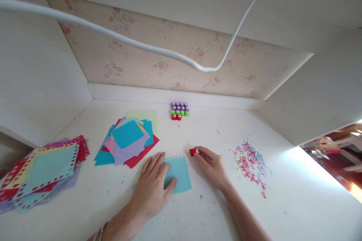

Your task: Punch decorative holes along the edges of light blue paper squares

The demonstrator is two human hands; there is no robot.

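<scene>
A light blue sheet of paper (pixel 179 177) lies on the white table, with a row of punched holes along its far edge. My left hand (pixel 152 184) rests on its left side, fingers spread and thumb on the paper. Just beyond the sheet's right edge, my right hand (pixel 210 165) pinches a small red craft punch (pixel 193 152) with a white top between thumb and fingers. Several more punches (pixel 179 110) in purple, green and red stand in rows at the back.
Left of centre lies a pile of coloured paper (pixel 128 135). Farther left is a stack of hole-edged sheets (pixel 53 165). Small paper cutouts (pixel 249 160) are heaped on the right. A white cable (pixel 127 40) hangs across the view before the floral back panel (pixel 158 64).
</scene>
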